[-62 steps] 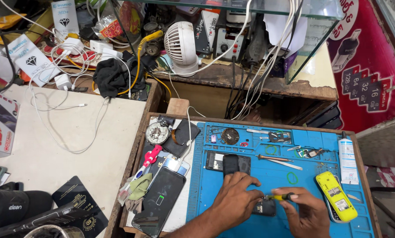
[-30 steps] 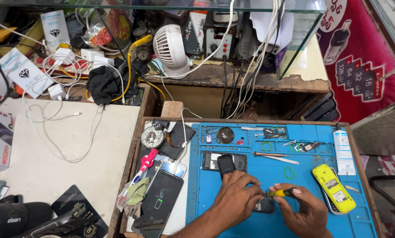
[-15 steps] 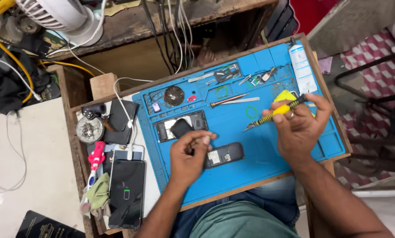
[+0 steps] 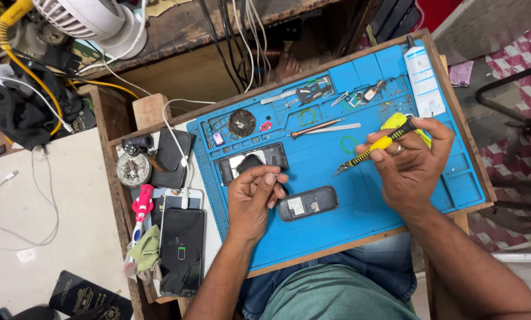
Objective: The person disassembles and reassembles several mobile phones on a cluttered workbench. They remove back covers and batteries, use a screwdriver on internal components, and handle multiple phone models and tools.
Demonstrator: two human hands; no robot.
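Note:
My right hand (image 4: 410,166) grips a yellow-and-black screwdriver (image 4: 375,147), its tip pointing left and hovering just over the blue work mat (image 4: 336,172). My left hand (image 4: 253,198) rests on the mat with its fingers curled; a small dark piece shows just above the fingertips, and I cannot tell if the hand holds it. A small dark phone body (image 4: 307,203) lies on the mat just right of my left hand. Above my left hand an opened phone frame (image 4: 253,163) lies flat.
A white glue tube (image 4: 425,80), tweezers and a thin tool (image 4: 324,127), a round part (image 4: 241,122) and small parts sit at the mat's back. Left of the mat: a black smartphone (image 4: 182,252), a pink-handled tool (image 4: 141,207), a green cloth. A white fan (image 4: 93,24) and cables stand behind.
The view has tilted down and turned over the mat since two seconds ago. Both hands have come off the small phone, which now lies free; in the last half second little moved.

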